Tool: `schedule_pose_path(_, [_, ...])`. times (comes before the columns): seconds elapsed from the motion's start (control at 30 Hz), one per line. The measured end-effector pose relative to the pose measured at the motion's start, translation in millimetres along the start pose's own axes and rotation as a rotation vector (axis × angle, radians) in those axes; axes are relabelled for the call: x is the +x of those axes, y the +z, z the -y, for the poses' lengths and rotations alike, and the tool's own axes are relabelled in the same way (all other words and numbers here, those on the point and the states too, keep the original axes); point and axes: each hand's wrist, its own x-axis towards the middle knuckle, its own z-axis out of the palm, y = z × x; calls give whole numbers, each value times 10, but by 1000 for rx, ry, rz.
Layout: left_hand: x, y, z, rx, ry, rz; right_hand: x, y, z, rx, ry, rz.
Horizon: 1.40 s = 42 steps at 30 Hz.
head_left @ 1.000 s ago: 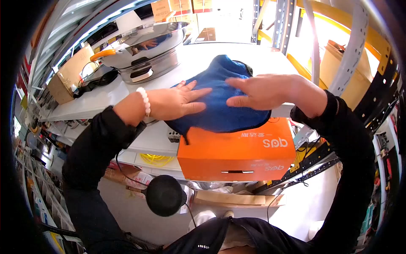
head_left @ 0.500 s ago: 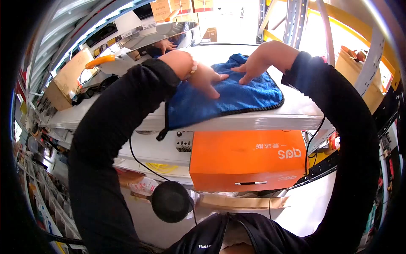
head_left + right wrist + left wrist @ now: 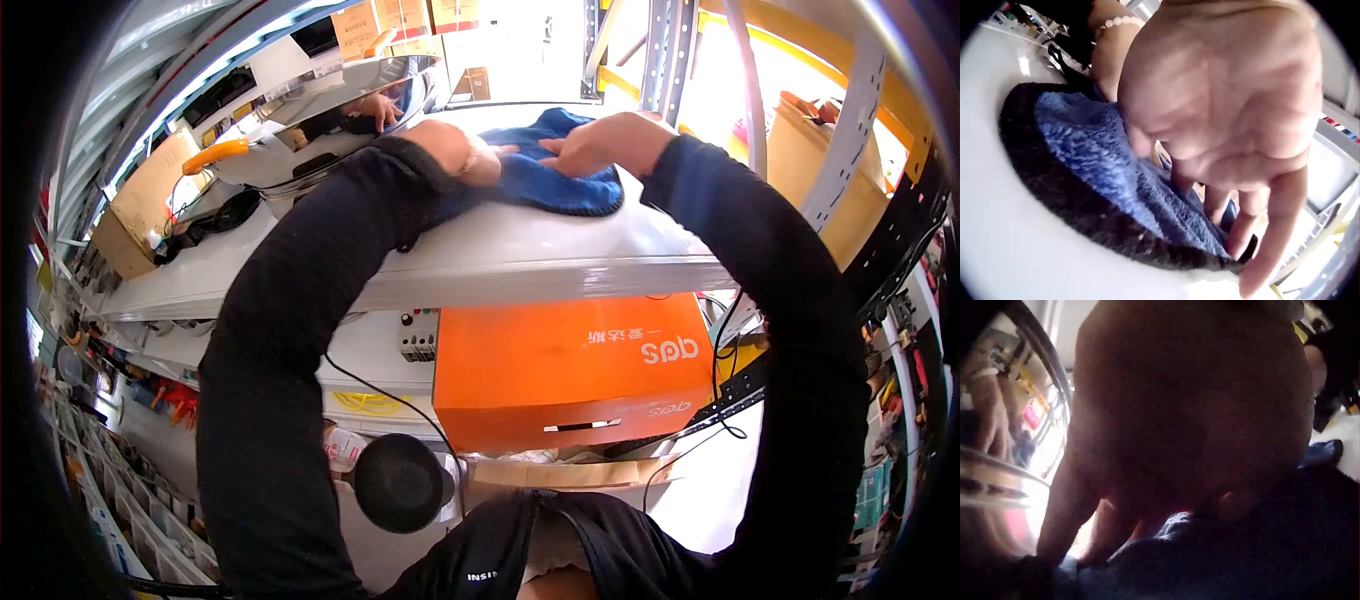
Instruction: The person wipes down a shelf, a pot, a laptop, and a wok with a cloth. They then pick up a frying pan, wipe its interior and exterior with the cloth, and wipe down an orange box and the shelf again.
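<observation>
A blue cloth (image 3: 570, 190) with a black border lies rumpled on the white shelf. My left hand (image 3: 468, 158) is on its left part, partly hidden by the sleeve. In the left wrist view the left hand (image 3: 1191, 412) points its spread fingers down onto the dark cloth (image 3: 1254, 544). My right hand (image 3: 612, 145) reaches over the cloth's back right part. Seen in the right wrist view, the right hand (image 3: 1222, 94) has extended fingers touching the cloth (image 3: 1091, 150), with its thumb side against the fabric.
A shiny steel pot (image 3: 350, 95) with an orange handle (image 3: 214, 155) stands at the left on the white shelf (image 3: 540, 245). Below are an orange box (image 3: 570, 370), a black round pan (image 3: 398, 483) and a hanging cable. Metal rack posts (image 3: 845, 150) rise at the right.
The cloth has moved back from the shelf's front edge, where it hung down, and is more bunched. Both hands have moved farther back with it, and the left forearm now reaches across the shelf.
</observation>
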Motion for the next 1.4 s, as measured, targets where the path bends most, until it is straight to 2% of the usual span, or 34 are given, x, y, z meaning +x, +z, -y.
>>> schedule_pose_path(0.03, [-6,-58,-17,-45,-24,173,-134,-61,26,-17,-9,48])
schedule_pose_path(0.07, [-55,-32,37,-137,88,225,-422,-229,191,-71,26,149])
schedule_pose_path(0.1, [-297,-149,-75,-183,43,226,-576,-309,327,-195,76,310])
schedule_pose_path(0.13, [-302,38,39,-213,202,179,-705,-272,299,-228,43,301])
schedule_pose_path(0.17, [-610,-134,-74,-341,173,182,-1015,-381,392,-276,19,279])
schedule_pose_path(0.23, [-897,-178,-195,-340,209,215,-1368,-472,429,-259,-23,301])
schedule_pose_path(0.3, [-1008,-138,-304,-261,230,191,-1492,-436,385,-189,-20,328])
schedule_pose_path(0.37, [-965,-230,-314,-279,213,264,-1471,-442,316,-127,-13,353])
schedule_pose_path(0.53, [-624,-338,-340,-267,171,344,-1109,-342,11,-107,-7,372])
schedule_pose_path(0.63, [-350,-434,-357,-158,146,382,-812,-348,-179,-67,-29,407])
schedule_pose_path(0.9, [338,-566,-309,-199,-55,538,17,-353,-553,-218,48,444])
schedule_pose_path(0.97, [364,-637,-266,-197,-72,434,151,-345,-635,-231,68,406])
schedule_pose_path(1.1, [467,-760,-302,-170,-257,442,296,-338,-769,-184,154,391])
schedule_pose_path(1.17, [605,-771,-287,-165,-277,431,383,-246,-916,-73,174,327])
schedule_pose_path(1.3, [1126,-573,-126,-62,-132,318,540,-146,-1232,28,193,264])
schedule_pose_path(1.33, [1291,-550,-89,-126,-118,397,570,-122,-1303,94,208,276])
schedule_pose_path(1.4, [1490,-449,-74,-140,-86,159,570,-69,-1427,73,252,240])
